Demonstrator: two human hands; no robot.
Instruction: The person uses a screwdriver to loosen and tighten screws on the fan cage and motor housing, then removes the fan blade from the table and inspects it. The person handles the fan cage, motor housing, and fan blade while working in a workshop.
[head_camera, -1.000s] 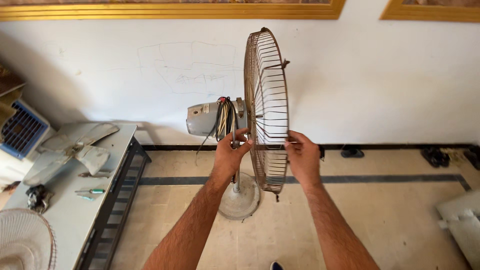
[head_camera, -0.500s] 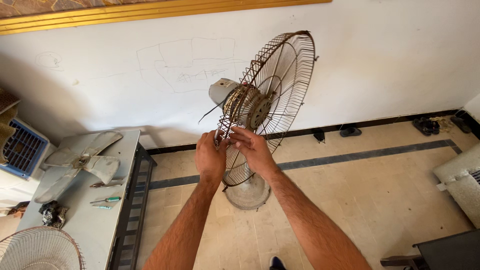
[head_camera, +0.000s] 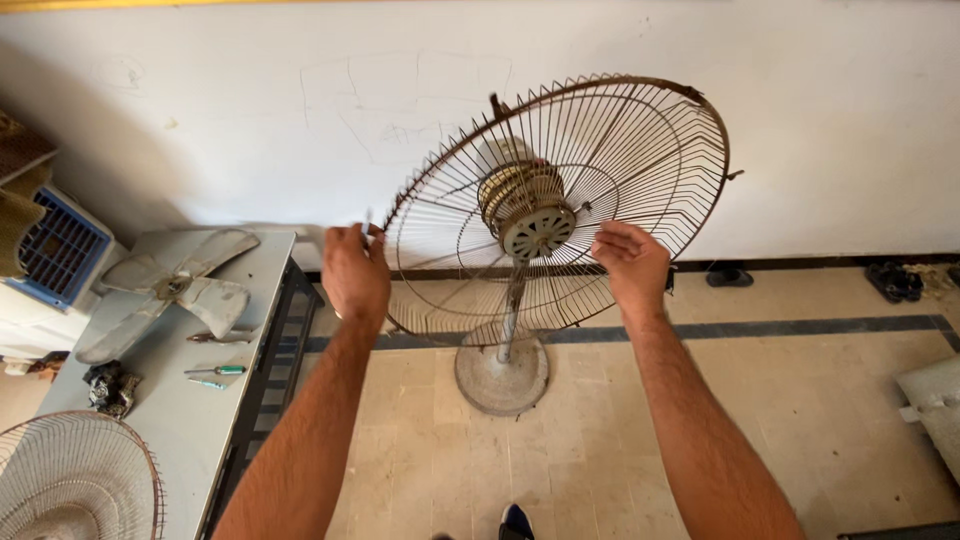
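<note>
A pedestal fan stands on the floor in front of a white wall, its blades removed. Its rusty rear wire guard (head_camera: 640, 150) now faces me, with the bare motor (head_camera: 525, 205) at its centre and a round base (head_camera: 502, 375) below. My left hand (head_camera: 355, 270) grips the guard's left rim. My right hand (head_camera: 630, 262) holds the wires just right of the motor.
A grey table (head_camera: 170, 420) stands on the left, carrying the loose fan blade (head_camera: 170, 290), a green-handled screwdriver (head_camera: 215, 371), pliers and the other wire guard (head_camera: 70, 485). A blue and white box (head_camera: 55, 250) sits far left. Sandals (head_camera: 895, 280) lie by the wall.
The fan head has swung round from edge-on to facing me. My hands moved apart, the left to the guard's left rim, the right to beside the motor.
</note>
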